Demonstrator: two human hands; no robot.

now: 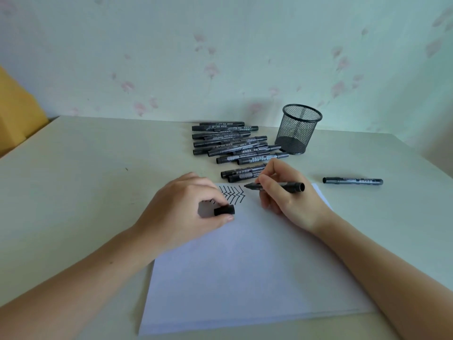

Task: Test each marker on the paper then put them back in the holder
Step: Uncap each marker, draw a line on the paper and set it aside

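My right hand (291, 197) grips an uncapped black marker (286, 186), its tip pointing left at the top edge of the white paper (245, 266). Black zigzag marks (232, 195) lie on the paper just left of the tip. My left hand (183, 207) rests on the paper's top left corner and pinches the marker's black cap (224, 210) between thumb and fingers. Several capped black markers (232, 146) lie in a pile behind the paper. The black mesh holder (297, 128) stands upright right of the pile, with no markers visible in it.
One more capped marker (353, 181) lies alone on the pale table (85, 168), right of my right hand. A patterned wall runs along the table's far edge. Something yellow (17, 114) stands beyond the table's left corner.
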